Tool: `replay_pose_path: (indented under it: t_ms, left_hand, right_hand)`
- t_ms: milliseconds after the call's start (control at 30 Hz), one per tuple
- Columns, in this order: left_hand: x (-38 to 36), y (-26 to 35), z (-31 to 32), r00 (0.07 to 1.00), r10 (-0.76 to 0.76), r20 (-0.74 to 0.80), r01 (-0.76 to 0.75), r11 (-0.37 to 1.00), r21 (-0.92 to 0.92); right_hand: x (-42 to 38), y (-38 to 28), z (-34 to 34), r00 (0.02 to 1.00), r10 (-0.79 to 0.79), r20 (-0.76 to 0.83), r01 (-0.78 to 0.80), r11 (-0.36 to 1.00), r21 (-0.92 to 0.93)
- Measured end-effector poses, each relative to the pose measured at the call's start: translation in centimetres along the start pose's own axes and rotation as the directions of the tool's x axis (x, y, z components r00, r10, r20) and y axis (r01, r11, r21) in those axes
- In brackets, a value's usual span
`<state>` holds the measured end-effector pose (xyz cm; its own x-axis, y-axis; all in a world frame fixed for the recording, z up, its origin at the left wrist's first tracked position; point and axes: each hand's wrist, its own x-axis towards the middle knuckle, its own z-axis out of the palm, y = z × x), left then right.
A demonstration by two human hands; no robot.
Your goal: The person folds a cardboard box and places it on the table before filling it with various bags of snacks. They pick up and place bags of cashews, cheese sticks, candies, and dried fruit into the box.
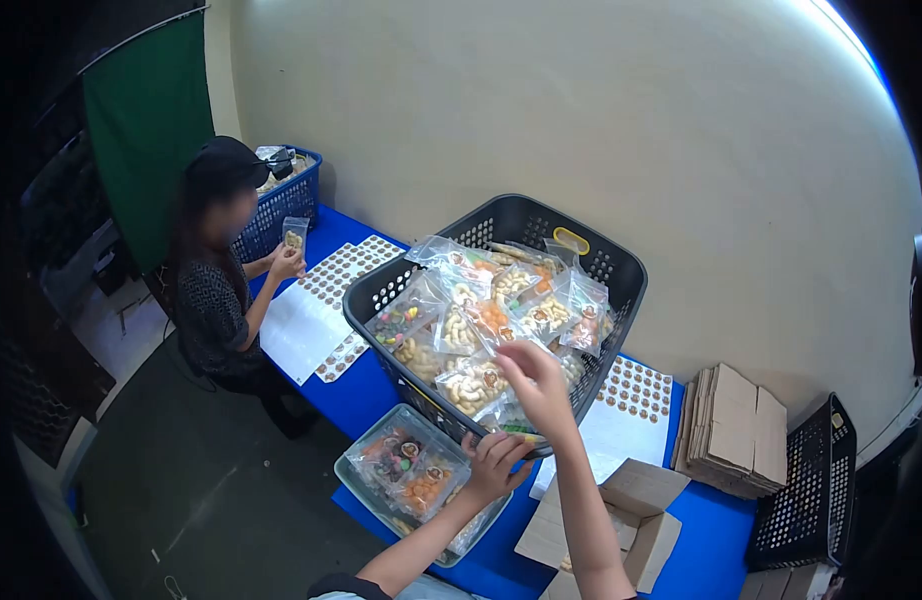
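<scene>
A large black perforated basket (621,335) stands tilted on the table, heaped with clear zip packets. Some packets hold pale curved nuts like cashews, others orange or multicoloured pieces, and several carry round brown labels. Over the near part of the heap, my right hand (537,392) has thumb and fingers pinched at the edge of a packet of nuts (473,388). My left hand (496,468) is closed on the basket's near rim, beside its yellow handle piece. Below that hand sits a grey-green tub (356,482) with more packets in it.
An open cardboard box (641,490) is right of the tub on the blue table (716,520). Flattened cartons (733,425) and another black basket (806,480) stand farther right. Label sheets (336,275) lie left, where a co-worker (221,270) holds a packet near a blue basket (271,220).
</scene>
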<state>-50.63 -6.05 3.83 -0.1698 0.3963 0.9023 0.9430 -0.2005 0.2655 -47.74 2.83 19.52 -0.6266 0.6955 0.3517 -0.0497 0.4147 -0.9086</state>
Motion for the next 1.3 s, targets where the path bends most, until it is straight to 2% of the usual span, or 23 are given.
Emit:
replay_pose_path:
  t_ms: [33, 100, 200, 267, 300, 333, 467, 533, 567, 600, 700, 800, 867, 900, 967, 1000, 1133, 1167, 1200, 1300]
  left_hand:
    - [-0.5, -0.3, 0.6, 0.999, 0.030, -0.026, -0.030, 1.000, 0.007]
    - [-0.9, -0.2, 1.3, 0.996, 0.026, -0.080, -0.026, 1.000, -0.004]
    - [-0.8, 0.2, 2.0, 0.984, 0.000, -0.177, -0.006, 0.999, -0.035]
    - [-1.2, -0.3, 2.0, 0.991, 0.039, -0.129, -0.042, 0.999, -0.020]
    - [-1.4, -0.6, 1.9, 0.993, 0.058, -0.103, -0.060, 0.998, -0.014]
    - [-1.3, -0.7, 1.8, 0.991, 0.088, -0.105, -0.084, 0.996, 0.038]
    - [-1.6, -0.7, 2.2, 0.987, 0.099, -0.130, -0.088, 0.992, 0.085]
    - [-1.9, -0.5, 2.9, 0.982, 0.077, -0.173, -0.065, 0.995, 0.079]
    - [-1.9, -0.5, 3.1, 0.979, 0.070, -0.191, -0.056, 0.996, 0.075]
    - [-1.8, -0.4, 3.2, 0.977, 0.066, -0.202, -0.054, 0.996, 0.067]
    - [-1.8, -0.3, 2.9, 0.982, 0.073, -0.175, -0.060, 0.995, 0.078]
    - [-1.3, -0.3, 2.3, 0.987, 0.075, -0.144, -0.065, 0.995, 0.072]
    - [-1.3, -0.2, 2.1, 0.987, 0.058, -0.147, -0.050, 0.997, 0.052]
    - [-1.4, -0.2, 2.2, 0.986, 0.047, -0.159, -0.042, 0.998, 0.038]
    - [-1.6, -0.1, 2.5, 0.983, 0.037, -0.178, -0.031, 0.999, 0.037]
    - [-1.7, -0.1, 2.5, 0.982, 0.036, -0.184, -0.027, 0.998, 0.050]
    - [-1.5, -0.1, 2.2, 0.989, 0.001, -0.149, 0.005, 0.999, 0.041]
    - [-1.4, -0.2, 2.1, 0.991, -0.006, -0.135, 0.012, 0.999, 0.044]
    - [-1.5, -0.4, 2.1, 0.991, 0.000, -0.134, 0.003, 1.000, 0.017]
    - [-1.4, 0.3, 1.5, 0.982, -0.188, 0.007, 0.188, 0.980, -0.066]
  right_hand:
    - [2.4, 1.5, 1.2, 0.994, 0.007, 0.111, -0.014, 0.998, 0.060]
    - [5.7, 2.3, 3.1, 0.911, 0.262, 0.317, -0.238, 0.965, -0.115]
    - [7.8, 1.9, 6.1, 0.803, 0.425, 0.417, -0.318, 0.898, -0.304]
    - [8.7, 7.1, 8.0, 0.860, 0.151, 0.487, -0.008, 0.959, -0.283]
    - [8.9, 9.2, 8.7, 0.855, 0.010, 0.518, 0.148, 0.954, -0.262]
    - [8.8, 9.5, 8.9, 0.833, 0.060, 0.551, 0.090, 0.966, -0.241]
    - [8.3, 10.9, 9.1, 0.862, 0.195, 0.468, -0.071, 0.960, -0.270]
    - [8.4, 9.1, 8.3, 0.823, 0.292, 0.487, -0.315, 0.948, -0.037]
    - [8.4, 8.5, 8.0, 0.795, 0.335, 0.505, -0.429, 0.900, 0.080]
    - [8.5, 8.5, 8.2, 0.805, 0.331, 0.492, -0.463, 0.870, 0.171]
    - [8.3, 8.3, 7.7, 0.795, 0.348, 0.497, -0.496, 0.844, 0.203]
    - [9.3, 9.3, 7.1, 0.927, 0.207, 0.314, -0.267, 0.951, 0.159]
    - [9.5, 7.6, 5.9, 0.995, 0.042, 0.091, -0.054, 0.989, 0.138]
    - [9.4, 6.8, 5.2, 0.998, -0.049, -0.024, 0.052, 0.993, 0.108]
    - [9.1, 5.9, 3.8, 0.983, -0.027, -0.182, 0.068, 0.972, 0.223]
    - [8.3, 4.0, 3.3, 0.979, -0.055, -0.195, 0.129, 0.910, 0.394]
    - [5.1, 0.6, 1.3, 0.911, -0.046, -0.410, 0.257, 0.841, 0.477]
    - [3.3, -0.3, 1.0, 0.894, 0.031, -0.448, 0.249, 0.797, 0.551]
    - [1.3, -1.2, 0.4, 0.890, 0.071, -0.450, 0.243, 0.761, 0.601]
    - [-5.1, -2.0, -2.4, 0.881, 0.183, -0.436, 0.192, 0.705, 0.683]
